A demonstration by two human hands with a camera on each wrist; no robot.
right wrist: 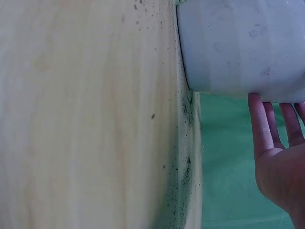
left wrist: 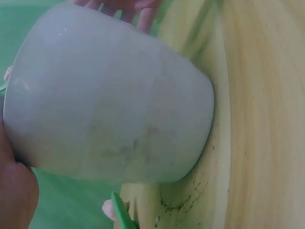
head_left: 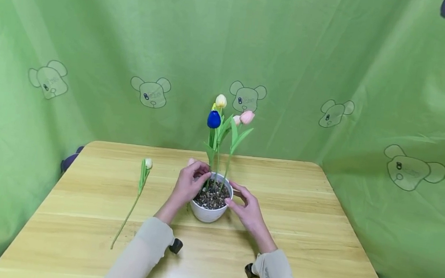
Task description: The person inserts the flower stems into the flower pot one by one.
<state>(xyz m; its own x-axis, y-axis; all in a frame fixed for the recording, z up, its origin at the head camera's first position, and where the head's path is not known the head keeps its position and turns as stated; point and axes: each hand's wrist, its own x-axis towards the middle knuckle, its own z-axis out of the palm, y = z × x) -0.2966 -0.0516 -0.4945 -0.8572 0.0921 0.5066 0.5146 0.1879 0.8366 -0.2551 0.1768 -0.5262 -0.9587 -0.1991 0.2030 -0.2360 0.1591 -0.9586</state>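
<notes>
A white flower pot point(head_left: 207, 215) filled with dark, stony soil stands on the table. Tulips rise from it: a blue tulip point(head_left: 214, 119), a cream tulip point(head_left: 221, 101), a yellow one mostly hidden, and pale pink tulips point(head_left: 247, 117). My left hand point(head_left: 190, 182) reaches over the pot's left rim and pinches the blue tulip low on its stem; the exact grip is partly hidden. On the right side, my right hand point(head_left: 247, 207) holds the pot, thumb at the rim. In the right wrist view its fingers point(right wrist: 261, 124) touch the pot's outer wall.
A white tulip point(head_left: 148, 164) with a long stem lies on the wooden table point(head_left: 309, 235) at the left. Another pink bud point(left wrist: 108, 210) shows beyond the pot. Soil crumbs point(left wrist: 181, 205) lie by its base. A green curtain point(head_left: 199, 35) surrounds the table.
</notes>
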